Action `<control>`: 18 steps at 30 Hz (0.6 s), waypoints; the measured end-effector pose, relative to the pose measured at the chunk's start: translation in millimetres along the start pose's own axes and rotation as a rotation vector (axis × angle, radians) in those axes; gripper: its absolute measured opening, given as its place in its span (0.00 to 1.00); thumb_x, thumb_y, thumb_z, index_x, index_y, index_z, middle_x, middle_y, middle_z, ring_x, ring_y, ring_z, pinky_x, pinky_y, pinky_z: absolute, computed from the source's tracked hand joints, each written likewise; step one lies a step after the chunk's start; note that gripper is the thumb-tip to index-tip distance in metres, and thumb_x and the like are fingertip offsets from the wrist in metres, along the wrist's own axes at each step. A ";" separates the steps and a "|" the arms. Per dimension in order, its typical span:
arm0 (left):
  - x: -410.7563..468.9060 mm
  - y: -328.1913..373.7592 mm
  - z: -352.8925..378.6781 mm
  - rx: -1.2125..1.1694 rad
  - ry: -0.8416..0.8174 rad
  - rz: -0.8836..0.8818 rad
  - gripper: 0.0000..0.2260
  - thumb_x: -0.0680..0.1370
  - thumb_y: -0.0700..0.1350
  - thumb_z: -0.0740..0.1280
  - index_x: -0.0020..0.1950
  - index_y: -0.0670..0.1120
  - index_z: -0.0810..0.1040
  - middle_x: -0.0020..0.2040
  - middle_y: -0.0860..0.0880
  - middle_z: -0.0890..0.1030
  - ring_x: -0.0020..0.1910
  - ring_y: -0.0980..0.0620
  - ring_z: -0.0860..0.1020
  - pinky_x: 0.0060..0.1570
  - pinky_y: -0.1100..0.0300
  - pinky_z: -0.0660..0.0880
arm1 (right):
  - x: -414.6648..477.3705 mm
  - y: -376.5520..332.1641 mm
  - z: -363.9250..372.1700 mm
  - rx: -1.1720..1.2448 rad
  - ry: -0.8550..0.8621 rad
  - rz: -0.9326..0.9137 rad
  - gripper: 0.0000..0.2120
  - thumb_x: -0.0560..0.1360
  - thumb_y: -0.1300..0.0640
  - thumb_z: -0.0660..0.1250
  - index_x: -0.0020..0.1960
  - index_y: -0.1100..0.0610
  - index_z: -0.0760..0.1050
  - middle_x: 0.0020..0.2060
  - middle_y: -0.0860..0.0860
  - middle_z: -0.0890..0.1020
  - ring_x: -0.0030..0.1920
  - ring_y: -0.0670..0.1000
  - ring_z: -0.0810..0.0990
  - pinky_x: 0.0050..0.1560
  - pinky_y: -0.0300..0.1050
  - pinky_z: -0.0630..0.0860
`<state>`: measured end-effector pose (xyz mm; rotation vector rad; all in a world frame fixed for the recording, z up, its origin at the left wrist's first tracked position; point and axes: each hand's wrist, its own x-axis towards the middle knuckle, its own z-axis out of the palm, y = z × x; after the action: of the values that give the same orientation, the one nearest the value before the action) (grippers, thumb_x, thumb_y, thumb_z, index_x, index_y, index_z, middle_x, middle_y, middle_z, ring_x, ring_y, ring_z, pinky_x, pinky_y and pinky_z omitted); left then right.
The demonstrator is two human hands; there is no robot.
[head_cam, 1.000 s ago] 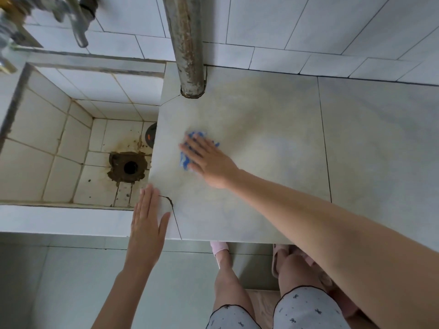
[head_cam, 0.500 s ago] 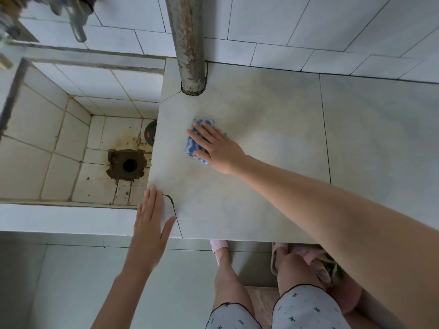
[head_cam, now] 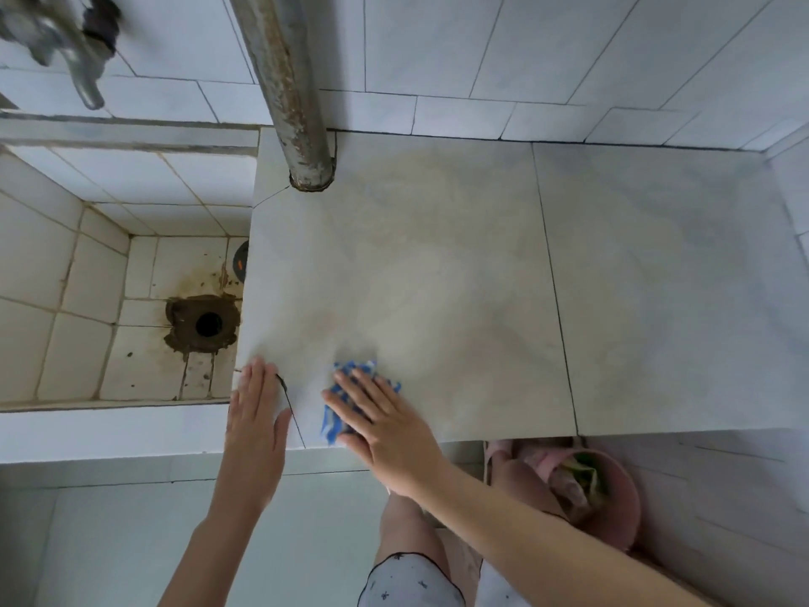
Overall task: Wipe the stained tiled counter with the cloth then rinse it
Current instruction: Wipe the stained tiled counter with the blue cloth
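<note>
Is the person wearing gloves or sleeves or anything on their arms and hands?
No. The left arm and right arm are bare, with no sleeves in view. The left hand and right hand wear no gloves, and no rings, watch or bracelet show.

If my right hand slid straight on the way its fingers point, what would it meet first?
Likely nothing: the right hand, flat on the cloth, points across bare counter toward its left edge above the sink basin. The left hand lies off that line.
</note>
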<state>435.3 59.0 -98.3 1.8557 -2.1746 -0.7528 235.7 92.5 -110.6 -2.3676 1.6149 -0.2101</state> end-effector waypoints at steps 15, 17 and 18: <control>6.6 61.0 33.4 0.037 -0.033 0.063 0.31 0.78 0.57 0.48 0.76 0.40 0.50 0.76 0.46 0.48 0.75 0.56 0.42 0.71 0.64 0.36 | -167.3 135.8 -40.7 -0.086 -0.028 0.750 0.28 0.82 0.46 0.36 0.77 0.58 0.49 0.76 0.58 0.52 0.76 0.56 0.49 0.75 0.51 0.47; 5.7 65.2 35.2 0.038 -0.027 0.058 0.30 0.78 0.54 0.52 0.75 0.39 0.51 0.76 0.46 0.48 0.75 0.56 0.42 0.71 0.64 0.37 | -180.9 148.0 -38.7 -0.106 -0.071 0.782 0.32 0.80 0.45 0.28 0.76 0.59 0.50 0.76 0.60 0.48 0.76 0.58 0.44 0.76 0.53 0.42; 5.4 66.6 35.8 0.039 -0.022 0.054 0.30 0.79 0.53 0.53 0.75 0.39 0.50 0.76 0.46 0.48 0.75 0.56 0.42 0.71 0.64 0.37 | -182.9 149.5 -36.9 -0.101 -0.071 0.798 0.34 0.79 0.45 0.26 0.76 0.60 0.51 0.76 0.60 0.48 0.76 0.59 0.43 0.76 0.55 0.42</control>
<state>360.1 69.0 -97.5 1.8068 -2.2597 -0.7288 25.2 205.9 -114.5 -1.5797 2.4057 0.1182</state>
